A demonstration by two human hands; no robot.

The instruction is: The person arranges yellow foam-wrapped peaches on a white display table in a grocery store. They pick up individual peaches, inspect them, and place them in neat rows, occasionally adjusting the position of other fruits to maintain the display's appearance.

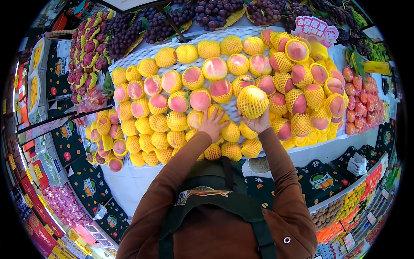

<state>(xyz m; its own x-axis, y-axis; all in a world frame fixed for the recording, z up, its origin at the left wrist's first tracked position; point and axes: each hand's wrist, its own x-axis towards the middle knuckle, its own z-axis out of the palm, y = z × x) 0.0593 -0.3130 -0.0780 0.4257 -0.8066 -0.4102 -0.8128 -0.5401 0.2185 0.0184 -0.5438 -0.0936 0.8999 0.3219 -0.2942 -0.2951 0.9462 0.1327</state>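
My right hand (259, 122) holds up a peach in a yellow foam net (253, 105), its pale pink top showing above the mesh. Fingers spread, my left hand (213, 125) rests palm down over a netted peach (214, 111) in the rows. Around it, netted peaches (177, 121) sit side by side in rows on white foam netting (231, 105). To the right of my right hand rises a heap of netted peaches (297, 100) stacked several layers high.
Dark grapes (215, 13) in wicker baskets line the back edge. Dragon fruit (90, 55) are stacked at the left, and wrapped reddish fruit (360, 100) lie at the right. A pink sign with writing (315, 30) stands behind the heap. A smaller peach pile (108, 137) is at the left.
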